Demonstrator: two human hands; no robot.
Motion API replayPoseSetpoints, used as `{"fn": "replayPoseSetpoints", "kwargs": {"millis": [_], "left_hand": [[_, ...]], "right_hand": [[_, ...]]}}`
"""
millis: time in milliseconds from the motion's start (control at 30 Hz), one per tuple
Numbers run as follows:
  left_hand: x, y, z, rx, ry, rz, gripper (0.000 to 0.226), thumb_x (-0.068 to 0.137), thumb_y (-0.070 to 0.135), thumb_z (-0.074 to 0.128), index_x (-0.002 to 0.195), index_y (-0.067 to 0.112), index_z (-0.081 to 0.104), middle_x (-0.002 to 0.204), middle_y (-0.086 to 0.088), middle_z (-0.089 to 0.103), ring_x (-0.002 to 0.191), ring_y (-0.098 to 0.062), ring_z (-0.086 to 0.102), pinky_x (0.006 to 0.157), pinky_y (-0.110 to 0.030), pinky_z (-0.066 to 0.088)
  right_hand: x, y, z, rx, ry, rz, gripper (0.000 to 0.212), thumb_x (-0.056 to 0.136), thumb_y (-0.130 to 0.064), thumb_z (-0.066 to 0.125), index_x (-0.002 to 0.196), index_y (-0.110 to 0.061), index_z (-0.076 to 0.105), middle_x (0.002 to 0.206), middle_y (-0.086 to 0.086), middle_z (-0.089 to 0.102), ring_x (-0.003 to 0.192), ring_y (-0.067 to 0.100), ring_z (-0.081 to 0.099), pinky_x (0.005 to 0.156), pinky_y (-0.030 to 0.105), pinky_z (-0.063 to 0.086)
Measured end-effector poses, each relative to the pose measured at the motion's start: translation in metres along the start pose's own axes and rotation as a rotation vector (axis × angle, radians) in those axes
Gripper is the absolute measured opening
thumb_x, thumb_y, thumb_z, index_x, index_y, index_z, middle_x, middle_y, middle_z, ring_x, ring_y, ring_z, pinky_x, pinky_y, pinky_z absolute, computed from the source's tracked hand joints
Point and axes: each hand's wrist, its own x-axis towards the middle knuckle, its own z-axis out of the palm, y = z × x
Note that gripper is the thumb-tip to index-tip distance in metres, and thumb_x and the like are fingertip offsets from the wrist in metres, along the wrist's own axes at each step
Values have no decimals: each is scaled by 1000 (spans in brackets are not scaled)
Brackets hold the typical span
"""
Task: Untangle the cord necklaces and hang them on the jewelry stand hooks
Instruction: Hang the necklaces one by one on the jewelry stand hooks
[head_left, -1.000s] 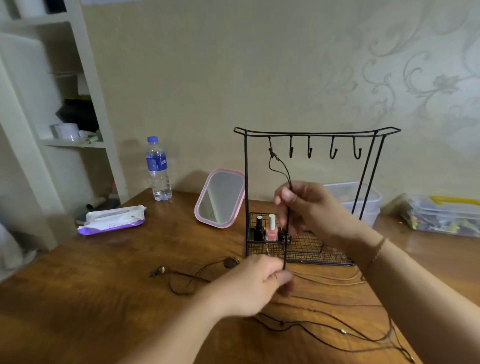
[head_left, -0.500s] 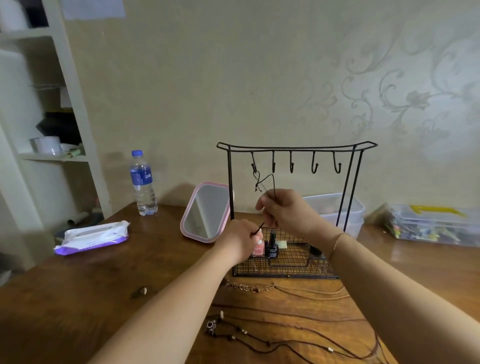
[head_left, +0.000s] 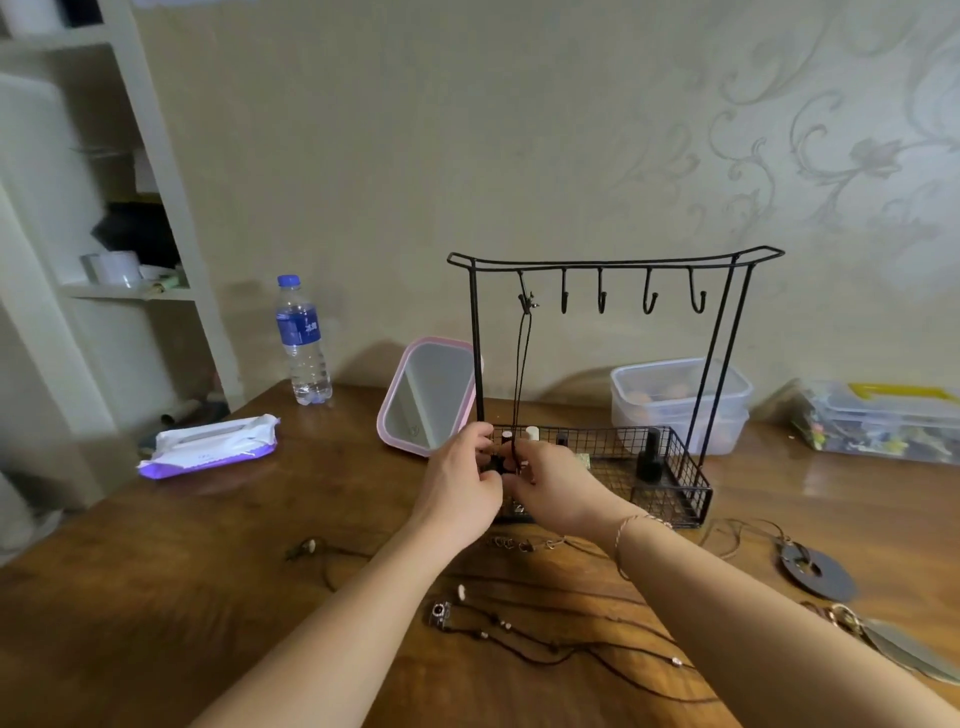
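Head view, stand: a black wire jewelry stand (head_left: 613, 258) with five hooks and a mesh base tray stands on the brown wooden table (head_left: 156, 582), near the wall.
Head view, hung necklace: one dark cord necklace (head_left: 522, 374) hangs from the leftmost hook (head_left: 524, 299) and runs straight down to the hands.
Head view, left hand: the left hand (head_left: 462, 493) has its fingers curled at the cord's lower end, pinching it or its small dark pendant; the exact contact is hidden.
Head view, right hand: the right hand (head_left: 558, 491) meets it from the other side, fingers also closed round the same lower end.
Head view, remaining cords: several tangled dark cord necklaces with small beads (head_left: 545, 634) lie on the table in front of the stand, not yet hung.
Step in hand, judged: settling the first necklace so it hangs free.
Doing it well: let the pendant down gently so the loop is not lifted off the hook, and keep it clear of the small bottles (head_left: 649, 457) in the tray.
Risk: a tug could tip the light stand.
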Motion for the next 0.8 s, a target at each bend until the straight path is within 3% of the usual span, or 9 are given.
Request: {"fn": "replayPoseSetpoints", "kwargs": {"millis": [100, 200, 267, 333, 433, 533, 667, 800], "left_hand": [[-7, -8, 0, -39, 42, 21, 49, 91, 4, 58, 135, 21, 50, 128, 2, 59, 113, -11, 57, 96, -22, 47], [-15, -16, 0, -16, 111, 88, 38, 88, -1, 60, 121, 17, 60, 113, 2, 62, 96, -7, 61, 82, -11, 48], [-23, -23, -4, 27, 126, 212, 28, 87, -4, 61, 106, 15, 64, 103, 3, 62, 88, -4, 60, 75, -7, 48], [-33, -28, -13, 70, 32, 359, 23, 87, -3, 61, 96, 18, 66, 96, 9, 60, 87, -1, 59, 74, -8, 47], [-50, -31, -26, 168, -268, 473, 19, 90, 10, 62, 90, 29, 64, 97, 17, 57, 94, -1, 58, 82, -19, 50], [-68, -35, -35, 284, -407, 549, 8, 90, 29, 63, 97, 30, 66, 104, 20, 56, 105, 1, 51, 93, -25, 46], [-83, -39, -35, 373, -459, 610, 30, 89, 55, 56, 107, 33, 67, 113, 22, 54, 112, 3, 43, 98, -26, 41], [-88, -35, -14, 486, -445, 690, 42, 92, 61, 48, 118, 32, 62, 134, 14, 48, 128, -7, 30, 107, -26, 23]], "right_hand": [[-9, 4, 6, -33, 29, -9, 32, 88, -17, 62, 120, -13, 58, 110, 1, 61, 102, 21, 61, 82, 24, 47], [-20, 12, 1, -40, 204, -8, 48, 88, -17, 62, 135, -12, 52, 124, 3, 60, 103, 19, 63, 88, 25, 48], [-29, 19, -10, -44, 334, -4, 41, 89, -17, 61, 130, -14, 58, 118, 1, 65, 94, 15, 64, 86, 28, 52], [-42, 25, -24, -119, 390, -47, 25, 88, -15, 62, 112, -18, 69, 103, -3, 69, 82, 9, 62, 77, 29, 55], [-70, 24, -36, -204, 143, -177, 11, 85, -24, 63, 91, -27, 71, 85, -15, 67, 70, -5, 54, 66, 21, 49], [-103, 13, -32, -296, -163, -268, 15, 83, -42, 61, 90, -31, 69, 89, -18, 62, 77, -7, 52, 67, 14, 42], [-128, 14, -15, -391, -199, -327, 30, 82, -56, 53, 100, -35, 64, 107, -18, 58, 99, 8, 52, 79, 28, 49], [-132, 16, -5, -359, -173, -273, 18, 85, -40, 59, 101, -35, 64, 108, -15, 60, 105, 11, 53, 82, 32, 50]]}}
